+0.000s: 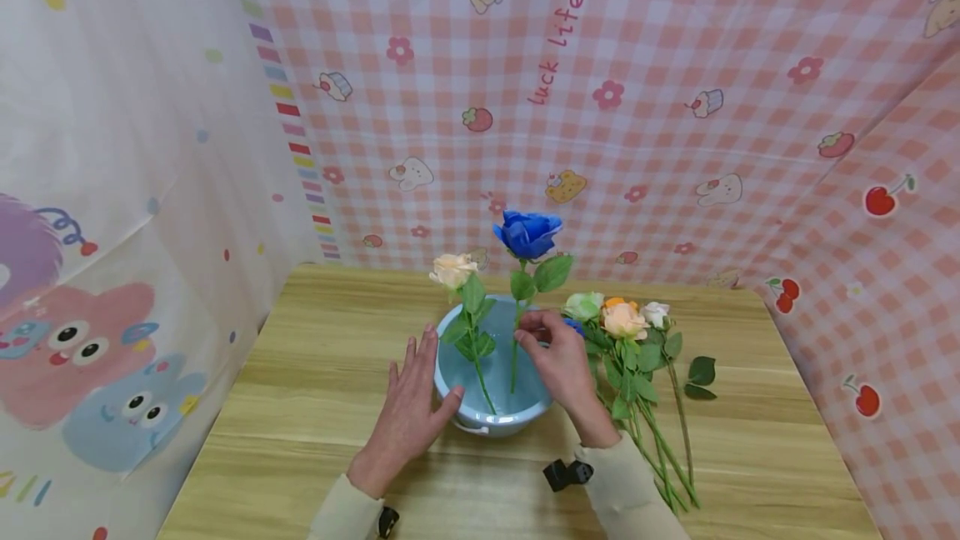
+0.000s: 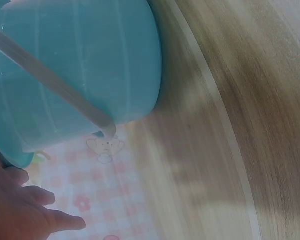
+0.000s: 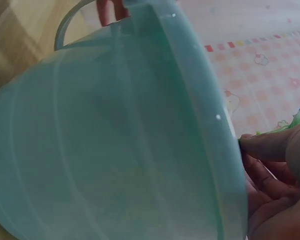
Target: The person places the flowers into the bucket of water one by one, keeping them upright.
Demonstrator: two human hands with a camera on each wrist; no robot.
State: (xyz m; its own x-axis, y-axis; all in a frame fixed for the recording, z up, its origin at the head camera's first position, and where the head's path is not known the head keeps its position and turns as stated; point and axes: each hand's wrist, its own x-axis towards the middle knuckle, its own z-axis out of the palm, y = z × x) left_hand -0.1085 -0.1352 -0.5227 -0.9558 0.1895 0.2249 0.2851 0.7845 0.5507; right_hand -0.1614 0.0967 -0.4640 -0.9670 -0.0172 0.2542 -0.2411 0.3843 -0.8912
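A light blue bucket (image 1: 492, 421) stands on the table, its handle hanging down its side in the left wrist view. Inside it a cream rose (image 1: 453, 271) leans on a leafy stem. My right hand (image 1: 558, 357) pinches the stem of a blue rose (image 1: 528, 234) between thumb and fingers, over the bucket's right rim; the stem's lower end is down in the bucket. Against the left rim rests my left hand (image 1: 408, 407), its fingers extended and spread. The right wrist view shows the bucket's wall (image 3: 115, 135) close up, with the right hand's fingers at the rim.
Right of the bucket lies a bunch of artificial flowers, with a peach rose (image 1: 624, 320), a green-white rose (image 1: 583, 306) and a white rose (image 1: 656, 314). Loose dark leaves (image 1: 701, 377) lie beside their stems. A checked cloth (image 1: 525, 140) hangs behind the table (image 1: 300, 407).
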